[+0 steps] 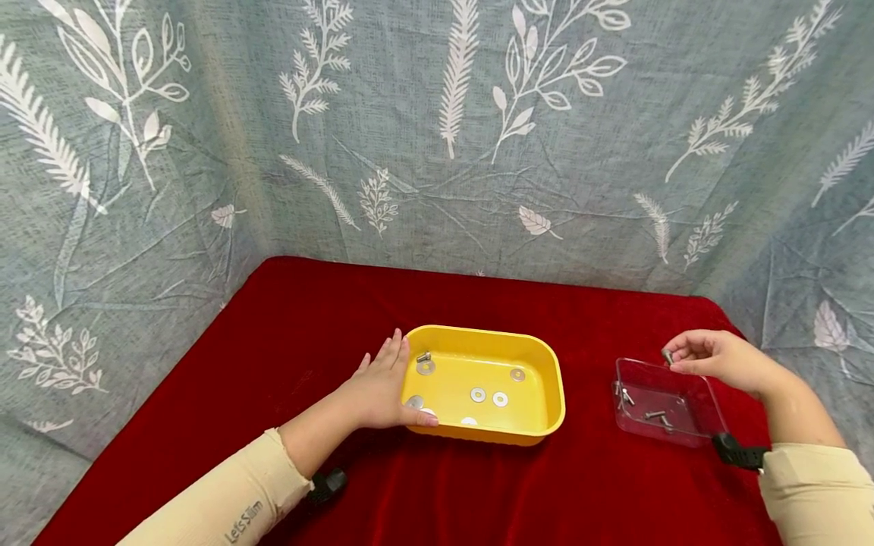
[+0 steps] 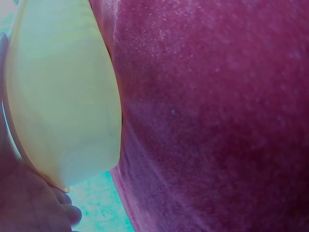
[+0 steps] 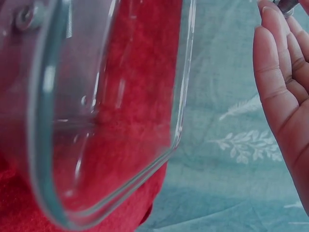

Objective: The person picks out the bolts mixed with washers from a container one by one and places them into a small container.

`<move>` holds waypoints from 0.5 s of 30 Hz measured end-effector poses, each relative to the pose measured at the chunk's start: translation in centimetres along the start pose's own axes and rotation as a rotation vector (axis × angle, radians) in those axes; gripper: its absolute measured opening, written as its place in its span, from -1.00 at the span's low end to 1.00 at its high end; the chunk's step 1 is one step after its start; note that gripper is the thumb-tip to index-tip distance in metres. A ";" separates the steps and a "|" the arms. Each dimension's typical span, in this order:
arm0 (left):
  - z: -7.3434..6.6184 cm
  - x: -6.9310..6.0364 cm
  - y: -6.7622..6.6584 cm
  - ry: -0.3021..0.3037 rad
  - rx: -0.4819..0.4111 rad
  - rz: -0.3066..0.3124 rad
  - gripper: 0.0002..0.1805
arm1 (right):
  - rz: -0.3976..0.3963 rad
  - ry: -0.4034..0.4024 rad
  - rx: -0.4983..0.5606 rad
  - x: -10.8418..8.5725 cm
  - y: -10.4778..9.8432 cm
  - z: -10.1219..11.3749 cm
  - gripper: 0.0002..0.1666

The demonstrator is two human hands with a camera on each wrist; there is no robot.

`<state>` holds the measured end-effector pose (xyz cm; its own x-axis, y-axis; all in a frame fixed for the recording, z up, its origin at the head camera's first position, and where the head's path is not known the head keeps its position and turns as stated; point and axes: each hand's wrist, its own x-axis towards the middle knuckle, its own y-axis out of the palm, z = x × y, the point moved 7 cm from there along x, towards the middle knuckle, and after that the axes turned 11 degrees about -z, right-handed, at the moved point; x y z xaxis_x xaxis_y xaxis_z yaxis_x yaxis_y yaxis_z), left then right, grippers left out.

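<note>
A yellow plastic bin [image 1: 478, 341] holds several flat washers [image 1: 478, 394] and a bolt [image 1: 424, 356] lying by a washer at its left end. My left hand [image 1: 384, 383] rests against the bin's left side with fingers straight and the thumb over the near rim. Over the far edge of a clear plastic box [image 1: 706, 398], my right hand [image 1: 730, 360] pinches a bolt [image 1: 668, 356] between thumb and fingertips. Several more bolts [image 1: 655, 414] lie in that box. In the right wrist view the pinched bolt [image 3: 286, 5] is partly cut off at the top.
A red velvet cloth [image 1: 328, 303] covers the table under both containers. Grey-blue curtains with white leaf prints [image 1: 423, 212] hang behind and at both sides. Black straps [image 1: 740, 453] circle the wrists.
</note>
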<state>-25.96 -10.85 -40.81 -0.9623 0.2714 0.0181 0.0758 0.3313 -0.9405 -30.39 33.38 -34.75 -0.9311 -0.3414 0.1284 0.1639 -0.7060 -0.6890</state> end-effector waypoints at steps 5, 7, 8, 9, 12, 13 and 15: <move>0.1 0.0 0.0 -0.005 0.010 0.000 0.45 | 0.011 -0.015 -0.001 -0.3 0.0 -0.3 -0.83; 0.1 -0.1 0.0 -0.003 0.014 -0.002 0.45 | 0.025 -0.020 0.002 -0.4 0.1 -0.5 -0.83; 0.1 -0.1 -0.1 -0.002 0.015 -0.002 0.45 | 0.031 -0.021 0.007 -0.5 0.2 -0.5 -0.83; 0.1 -0.1 -0.1 -0.003 0.017 -0.001 0.45 | 0.038 -0.024 0.012 -0.6 0.3 -0.6 -0.82; 0.1 -0.1 -0.1 -0.004 0.019 0.001 0.46 | 0.049 -0.029 0.019 -0.7 0.4 -0.7 -0.82; 0.1 -0.1 -0.1 -0.006 0.019 0.002 0.46 | 0.051 -0.032 0.021 -0.7 0.5 -0.7 -0.83; 0.1 -0.1 -0.1 -0.006 0.020 0.001 0.47 | 0.043 -0.035 0.017 -0.7 0.5 -0.7 -0.83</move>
<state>-25.86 -10.99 -40.78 -0.9638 0.2660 0.0153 0.0713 0.3129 -0.9471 -29.89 33.72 -35.67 -0.9113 -0.3928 0.1235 0.2093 -0.7002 -0.6825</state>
